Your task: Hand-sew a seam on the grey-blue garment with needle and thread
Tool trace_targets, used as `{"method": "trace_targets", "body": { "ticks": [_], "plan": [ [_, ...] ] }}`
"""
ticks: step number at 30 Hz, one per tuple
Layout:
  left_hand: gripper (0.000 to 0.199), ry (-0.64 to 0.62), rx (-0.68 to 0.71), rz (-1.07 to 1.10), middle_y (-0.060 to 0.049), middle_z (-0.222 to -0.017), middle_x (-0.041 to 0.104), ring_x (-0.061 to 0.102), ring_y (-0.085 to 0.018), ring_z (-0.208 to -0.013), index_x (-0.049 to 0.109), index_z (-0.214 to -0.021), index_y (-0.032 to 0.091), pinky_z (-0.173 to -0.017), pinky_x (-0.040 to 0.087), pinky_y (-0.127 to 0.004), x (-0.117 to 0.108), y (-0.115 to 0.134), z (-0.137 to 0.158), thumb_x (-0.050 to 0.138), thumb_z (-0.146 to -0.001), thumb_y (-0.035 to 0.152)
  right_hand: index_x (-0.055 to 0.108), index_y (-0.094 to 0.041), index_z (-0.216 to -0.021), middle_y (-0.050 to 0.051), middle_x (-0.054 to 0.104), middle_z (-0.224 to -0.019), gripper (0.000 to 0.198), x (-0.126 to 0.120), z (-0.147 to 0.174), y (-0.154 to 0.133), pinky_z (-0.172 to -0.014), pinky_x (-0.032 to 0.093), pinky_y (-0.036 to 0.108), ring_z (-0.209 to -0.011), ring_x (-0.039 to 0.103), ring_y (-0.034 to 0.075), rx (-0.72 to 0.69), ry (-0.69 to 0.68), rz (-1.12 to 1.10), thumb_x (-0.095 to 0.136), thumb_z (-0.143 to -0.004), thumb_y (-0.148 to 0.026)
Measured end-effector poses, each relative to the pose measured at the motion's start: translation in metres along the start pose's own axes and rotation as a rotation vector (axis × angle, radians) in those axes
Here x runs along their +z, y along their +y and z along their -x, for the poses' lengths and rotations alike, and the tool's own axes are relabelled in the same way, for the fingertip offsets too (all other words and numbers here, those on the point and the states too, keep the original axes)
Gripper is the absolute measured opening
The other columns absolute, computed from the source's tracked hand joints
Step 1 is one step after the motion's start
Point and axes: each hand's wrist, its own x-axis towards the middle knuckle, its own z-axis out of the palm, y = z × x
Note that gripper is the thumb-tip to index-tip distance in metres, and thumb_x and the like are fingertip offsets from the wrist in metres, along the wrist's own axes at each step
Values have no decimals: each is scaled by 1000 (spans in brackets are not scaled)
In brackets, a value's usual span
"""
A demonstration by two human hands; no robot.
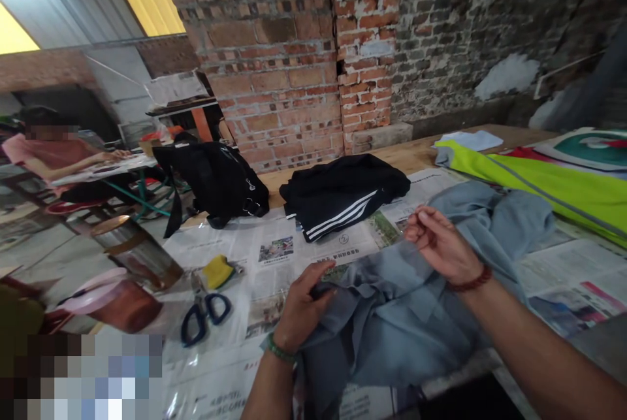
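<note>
Grey cloth (406, 315), perhaps a garment, lies crumpled in front of me and spreads back to the right. My left hand (304, 302), with a green bead bracelet, is closed on its left edge, the fabric running between thumb and fingers. Raised just over the cloth, my right hand (443, 243) wears a reddish bracelet. Its thumb and fingertips are pinched together; whatever they hold is too small to make out. Left of my left hand lie blue-handled scissors (206, 315) beside a yellow sponge-like pad (218, 271).
Newspaper (230, 368) under clear plastic covers the table. A metal flask (137, 250) and a lidded cup (115, 299) stand left. Behind are a black bag (210, 178), folded black striped clothing (343, 194) and a yellow-green vest (529, 185). A person (53, 152) sits far left.
</note>
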Motion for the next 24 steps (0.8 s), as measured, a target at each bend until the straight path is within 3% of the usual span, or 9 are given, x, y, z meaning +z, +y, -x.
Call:
{"method": "trace_targets", "body": {
  "ticks": [3,9,12,17,21,24],
  "plan": [
    [56,-58,-33,-28,-2,-110,62,57,-18,-94,55,-116,25,-82,45,-31,-2,-1,1,60,-63,7,57,-23,-77,-6,60,-66,16,12,-8,-23,-55,47,20,-54,54,6,-33,-22,10,70,-66,-25],
    [21,-170,-83,-61,0,-78,68,60,-16,-75,69,-85,20,-70,47,-25,-7,5,2,58,-68,13,56,-22,-75,-5,60,-65,13,12,-15,-57,-52,46,18,-54,54,6,-118,-19,31,67,-68,-19],
    [14,-102,-2,-49,-1,-72,65,59,-15,-72,69,-76,19,-67,47,-24,-6,11,2,59,-69,13,57,-22,-74,-3,61,-65,11,2,-12,-68,-51,46,19,-56,55,7,-134,1,27,66,-70,-17],
    [17,-55,190,36,-3,-79,62,59,-14,-75,68,-76,20,-68,47,-24,1,20,3,53,-75,11,59,-22,-75,-3,61,-65,10,-6,-2,-64,-52,48,19,-55,56,8,-142,24,56,67,-69,-19],
    [27,-116,115,-46,-2,-84,61,58,-14,-79,65,-95,22,-72,47,-25,0,22,5,60,-70,13,59,-20,-77,-2,61,-67,15,6,9,-52,-52,49,19,-54,58,8,-120,-10,164,70,-66,-24],
    [26,-180,80,-66,-3,-86,62,58,-15,-82,66,-92,21,-75,46,-25,-3,19,4,63,-67,13,59,-21,-78,-2,61,-68,13,16,12,-50,-53,49,20,-55,58,8,-150,-28,196,68,-69,-24]
  ]
}}
